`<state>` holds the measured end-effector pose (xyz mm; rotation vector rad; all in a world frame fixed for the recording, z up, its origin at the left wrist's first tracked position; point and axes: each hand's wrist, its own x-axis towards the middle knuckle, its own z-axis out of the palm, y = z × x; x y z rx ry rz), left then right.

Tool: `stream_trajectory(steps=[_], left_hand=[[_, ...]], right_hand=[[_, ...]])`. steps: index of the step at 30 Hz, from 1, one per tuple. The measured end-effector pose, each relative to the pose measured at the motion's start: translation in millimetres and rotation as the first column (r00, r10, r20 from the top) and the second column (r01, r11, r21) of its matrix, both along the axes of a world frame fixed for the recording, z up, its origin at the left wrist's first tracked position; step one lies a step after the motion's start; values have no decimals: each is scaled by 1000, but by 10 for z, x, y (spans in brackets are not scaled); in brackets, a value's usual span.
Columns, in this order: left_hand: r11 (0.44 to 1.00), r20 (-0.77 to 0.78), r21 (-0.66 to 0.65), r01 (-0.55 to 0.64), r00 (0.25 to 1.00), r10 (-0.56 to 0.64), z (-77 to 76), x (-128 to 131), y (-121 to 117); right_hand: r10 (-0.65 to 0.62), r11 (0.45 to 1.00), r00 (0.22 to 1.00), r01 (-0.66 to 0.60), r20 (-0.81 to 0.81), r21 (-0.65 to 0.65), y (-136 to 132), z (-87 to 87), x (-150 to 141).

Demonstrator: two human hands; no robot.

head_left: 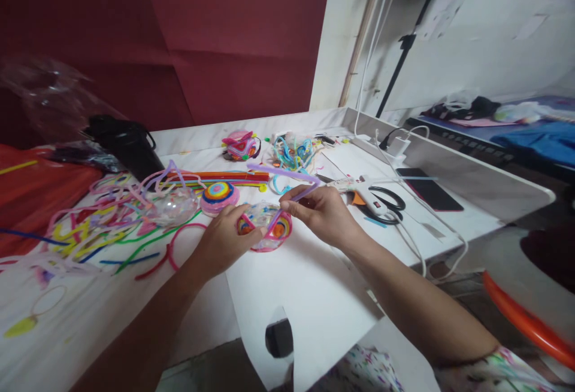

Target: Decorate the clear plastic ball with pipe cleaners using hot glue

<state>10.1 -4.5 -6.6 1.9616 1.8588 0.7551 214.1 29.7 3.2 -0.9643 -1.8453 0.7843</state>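
Note:
My left hand (222, 239) is closed around the left side of a clear ball (279, 229) decorated with pink, orange and yellow coiled pipe cleaner. Between the thumb and fingers of my right hand (321, 215) is a purple pipe cleaner (287, 170), its long end bent off to the left above the ball. One purple stretch appears to run down onto the ball's surface. Just left of the ball sits a pink dome (220, 196) with a multicoloured spiral. White paper (296, 296) lies beneath, with a dark hole near its front edge.
Loose pipe cleaners (85, 233) and another clear ball (173, 207) spread over the left. Black-handled scissors (390, 200), a glue gun (372, 203) with its cable, and a dark phone (431, 190) lie right. A black bottle (123, 146) leans behind; a finished-looking pink ball (241, 145) stands at the back.

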Motion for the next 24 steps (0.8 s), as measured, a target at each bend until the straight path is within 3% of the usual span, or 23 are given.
stream_trajectory(steps=[6, 14, 20, 24], left_hand=[[1000, -39, -1, -10, 999, 10, -3, 2, 15], [999, -17, -29, -19, 1000, 18, -5, -12, 16], [999, 12, -23, -33, 999, 34, -23, -19, 26], [998, 17, -15, -54, 998, 54, -13, -17, 24]], right_hand=[[-13, 1000, 992, 9, 122, 29, 72, 3, 54], [-14, 999, 974, 20, 226, -26, 143, 28, 47], [-6, 993, 973, 33, 229, -113, 243, -15, 16], [41, 980, 992, -17, 119, -198, 314, -101, 14]])
